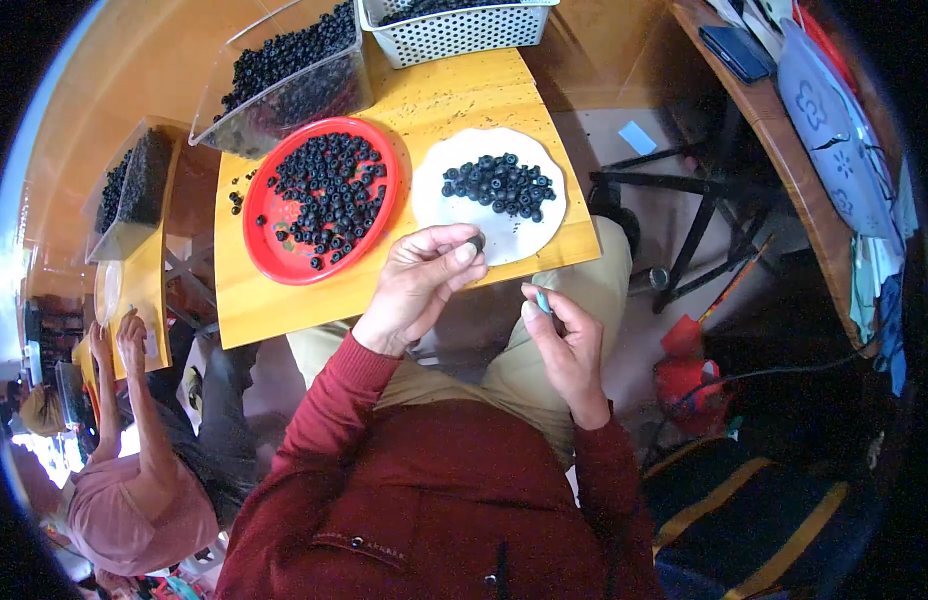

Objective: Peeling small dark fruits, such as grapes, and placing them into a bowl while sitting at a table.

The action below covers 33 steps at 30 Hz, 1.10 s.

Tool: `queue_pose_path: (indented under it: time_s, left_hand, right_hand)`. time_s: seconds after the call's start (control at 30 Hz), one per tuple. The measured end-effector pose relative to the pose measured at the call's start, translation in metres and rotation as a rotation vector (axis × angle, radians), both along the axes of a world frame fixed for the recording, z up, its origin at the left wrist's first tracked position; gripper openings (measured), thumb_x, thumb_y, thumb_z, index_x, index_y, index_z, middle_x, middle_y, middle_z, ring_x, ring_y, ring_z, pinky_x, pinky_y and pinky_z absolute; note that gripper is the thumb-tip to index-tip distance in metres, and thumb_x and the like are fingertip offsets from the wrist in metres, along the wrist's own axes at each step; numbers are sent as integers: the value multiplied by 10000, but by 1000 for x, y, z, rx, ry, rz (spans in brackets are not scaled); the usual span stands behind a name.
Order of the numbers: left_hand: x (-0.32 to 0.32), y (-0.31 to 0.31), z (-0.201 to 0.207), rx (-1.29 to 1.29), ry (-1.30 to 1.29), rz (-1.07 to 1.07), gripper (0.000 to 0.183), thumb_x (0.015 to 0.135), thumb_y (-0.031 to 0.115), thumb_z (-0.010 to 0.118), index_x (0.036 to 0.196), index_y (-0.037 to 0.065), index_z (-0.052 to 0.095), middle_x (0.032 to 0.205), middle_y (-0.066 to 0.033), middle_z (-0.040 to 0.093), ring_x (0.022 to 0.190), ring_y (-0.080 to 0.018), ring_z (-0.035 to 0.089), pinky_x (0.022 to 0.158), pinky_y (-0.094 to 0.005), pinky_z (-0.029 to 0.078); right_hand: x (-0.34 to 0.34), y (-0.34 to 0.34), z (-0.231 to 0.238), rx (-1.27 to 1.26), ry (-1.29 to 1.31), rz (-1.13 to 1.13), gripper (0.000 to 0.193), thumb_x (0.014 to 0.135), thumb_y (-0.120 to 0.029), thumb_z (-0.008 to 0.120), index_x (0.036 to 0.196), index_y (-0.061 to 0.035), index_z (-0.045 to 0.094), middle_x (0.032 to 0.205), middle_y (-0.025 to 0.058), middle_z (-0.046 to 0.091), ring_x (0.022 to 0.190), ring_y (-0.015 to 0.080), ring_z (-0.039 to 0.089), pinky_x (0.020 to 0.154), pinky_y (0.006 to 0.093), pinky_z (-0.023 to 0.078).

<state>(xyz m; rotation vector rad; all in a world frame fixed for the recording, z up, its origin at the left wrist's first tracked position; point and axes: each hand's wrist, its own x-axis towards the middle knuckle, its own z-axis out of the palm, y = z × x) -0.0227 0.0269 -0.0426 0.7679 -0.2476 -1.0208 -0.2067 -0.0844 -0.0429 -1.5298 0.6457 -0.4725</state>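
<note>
My left hand [421, 283] is raised at the near edge of the white plate [519, 240], thumb and fingers pinching a small black round part [477, 242]. Lower and to the right, my right hand [567, 348] grips a small teal tool [543, 301], of which only a short end shows between thumb and fingers. On the white scalloped plate lies a pile of black round parts [499, 185], some with a hole in the middle. Many more of the same kind are spread over the red plate [252, 235] to its left.
Beyond the plates stand a clear bin [284, 128] of black parts and a white perforated basket [459, 40]. Loose parts lie on the yellow table [284, 312]. At the left, a co-worker [144, 500] works beside another clear bin [134, 225]. A wooden shelf [784, 170] runs along the right.
</note>
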Motion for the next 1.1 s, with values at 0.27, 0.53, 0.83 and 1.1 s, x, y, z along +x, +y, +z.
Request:
queue_pose_path:
  time_s: [0.27, 0.53, 0.83, 1.1]
  left_hand:
    - [1, 7, -6, -93, 63, -44, 204, 913, -1, 649, 1116, 14, 656, 1055, -96, 698, 916, -177, 694, 844, -323, 591]
    - [5, 20, -11, -133, 111, -57, 187, 916, 14, 650, 1104, 22, 655, 1000, -103, 709, 893, -182, 699, 823, -319, 592]
    - [8, 24, -12, -226, 134, -78, 157, 927, 10, 634, 1084, 15, 638, 1002, -119, 703, 894, -184, 701, 810, -314, 597]
    - [5, 25, -12, -248, 85, -80, 133, 915, -15, 638, 1046, 5, 643, 998, -127, 695, 884, -194, 700, 800, -313, 601]
  right_hand:
    - [25, 2, 30, -230, -15, 63, 303, 938, -163, 653, 1147, 56, 646, 874, 100, 663, 787, 123, 606, 699, 283, 476]
    - [47, 9, 43, -523, -84, 174, 293, 931, -160, 628, 1146, 39, 645, 929, 181, 667, 820, 285, 671, 730, 353, 509]
    - [53, 14, 49, -603, -17, 216, 281, 929, -185, 634, 1114, 27, 648, 956, 184, 671, 853, 334, 677, 738, 391, 526]
    - [51, 14, 55, -623, -4, 228, 264, 939, -195, 624, 1128, -14, 652, 968, 166, 673, 846, 335, 675, 717, 395, 527]
